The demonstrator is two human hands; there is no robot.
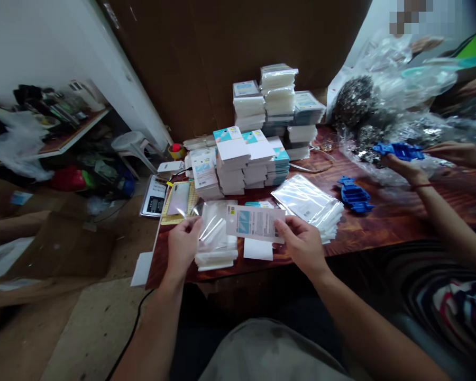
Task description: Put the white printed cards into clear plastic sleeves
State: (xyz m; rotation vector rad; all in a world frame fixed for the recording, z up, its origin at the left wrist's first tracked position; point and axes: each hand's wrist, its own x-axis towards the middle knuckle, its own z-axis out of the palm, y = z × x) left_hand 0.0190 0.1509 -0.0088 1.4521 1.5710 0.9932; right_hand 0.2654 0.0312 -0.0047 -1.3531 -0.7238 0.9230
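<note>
My left hand (183, 244) pinches the left edge of a clear plastic sleeve (213, 218). In my right hand (303, 247) is a printed packaging card (256, 224), gripped at its right end between thumb and fingers. The card's left end meets the sleeve's right side; whether it is inside the opening I cannot tell. Below the sleeve lies a pile of clear sleeves (216, 259). Partly hidden under the card are more cards, one showing its white face (258, 250). To the right of my right hand is a stack of filled clear sleeves (307, 198).
Stacked cards (233, 153) and tall piles of packs (278, 98) stand at the back. A phone (179, 199) lies at the left. On the right, a co-worker's hands hold a blue plastic piece (400, 151) near another blue piece (355, 194) and bags of metallic parts (355, 100).
</note>
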